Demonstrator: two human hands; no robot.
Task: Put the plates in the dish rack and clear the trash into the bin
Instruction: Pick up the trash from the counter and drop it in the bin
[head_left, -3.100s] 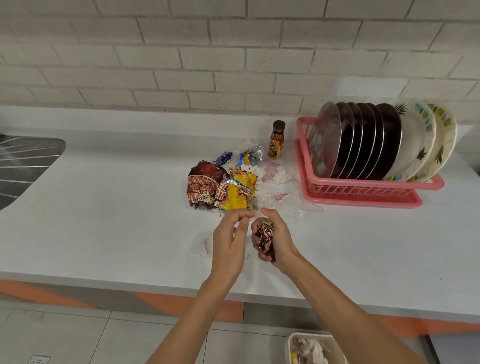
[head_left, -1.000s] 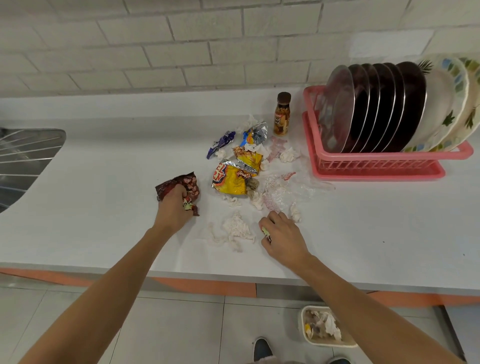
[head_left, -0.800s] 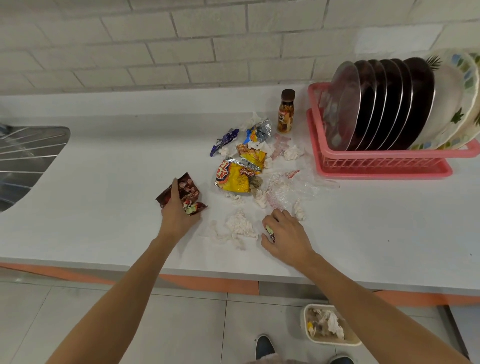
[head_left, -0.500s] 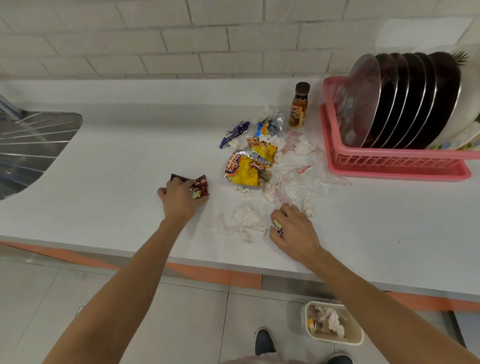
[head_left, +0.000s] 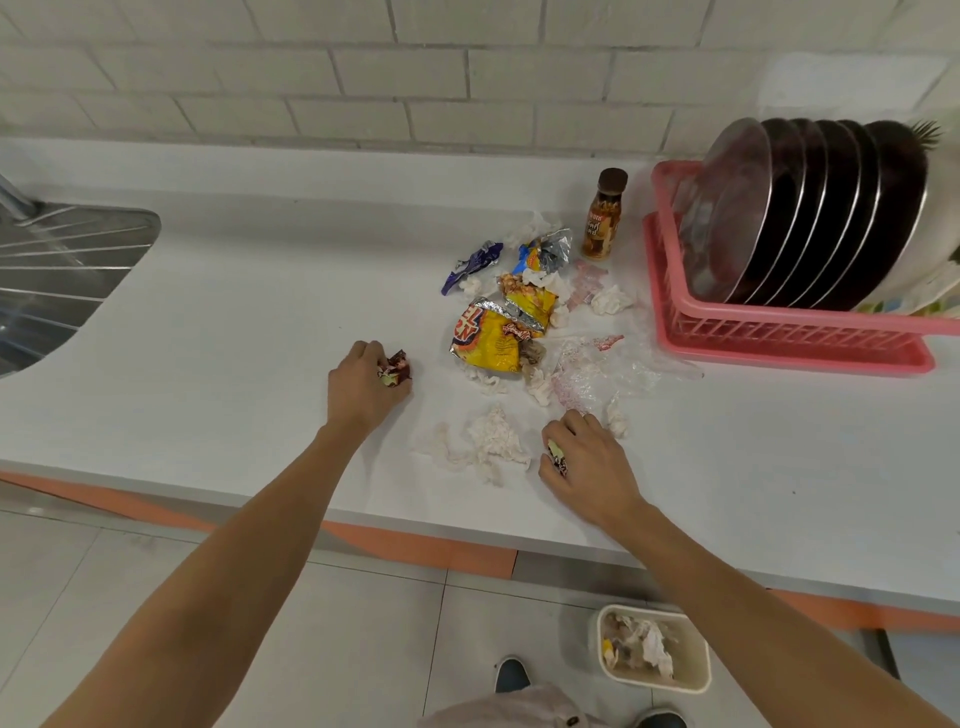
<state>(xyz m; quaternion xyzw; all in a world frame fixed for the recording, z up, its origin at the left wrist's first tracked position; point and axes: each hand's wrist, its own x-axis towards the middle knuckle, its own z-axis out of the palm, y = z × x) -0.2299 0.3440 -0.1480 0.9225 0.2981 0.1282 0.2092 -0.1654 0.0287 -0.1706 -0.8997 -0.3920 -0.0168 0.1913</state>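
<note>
Trash (head_left: 493, 340) on the counter (head_left: 234, 338), plates (head_left: 810, 208) in the rack (head_left: 779, 332) at upper right.
Left hand (head_left: 363, 387) grips a red wrapper (head_left: 396, 368); right hand (head_left: 587, 462) grips a small wrapper (head_left: 557, 454); bin (head_left: 654, 685) at lower right.

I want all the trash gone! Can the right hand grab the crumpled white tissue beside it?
Probably yes. The tissue lies on the counter close beside the right hand, nothing between them. But that hand grips a small wrapper, so it is partly full.
</note>
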